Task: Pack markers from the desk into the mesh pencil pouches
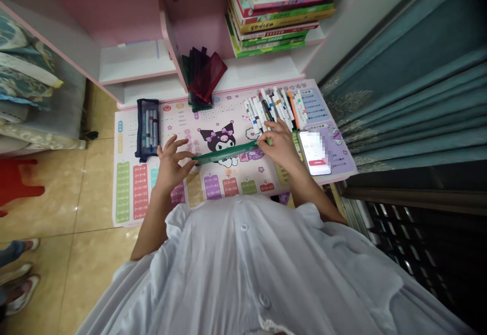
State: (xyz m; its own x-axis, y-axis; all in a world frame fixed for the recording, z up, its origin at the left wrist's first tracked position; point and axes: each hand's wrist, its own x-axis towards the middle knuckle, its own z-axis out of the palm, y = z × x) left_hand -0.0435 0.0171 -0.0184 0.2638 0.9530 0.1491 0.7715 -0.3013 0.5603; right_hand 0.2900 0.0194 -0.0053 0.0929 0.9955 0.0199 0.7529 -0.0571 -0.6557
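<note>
A green mesh pouch point(224, 154) is stretched between my hands over the printed desk mat point(178, 127). My left hand point(173, 165) pinches its left end, and my right hand point(279, 144) pinches its right end. Just beyond my right hand lies a spread of white markers point(266, 109), with an orange one point(293, 110) among them. On the left of the mat rests a dark blue mesh pouch point(147, 129) with several markers inside. Farther back, more mesh pouches point(205, 78) in dark red, purple and green are piled at the shelf edge.
A phone point(315, 153) with a lit screen lies on the mat's right side. Books point(274, 25) are stacked on the pink and white shelf point(137, 63). A blue curtain point(411, 86) hangs at the right. A red stool point(19, 180) and a person's feet point(23, 294) show at the left.
</note>
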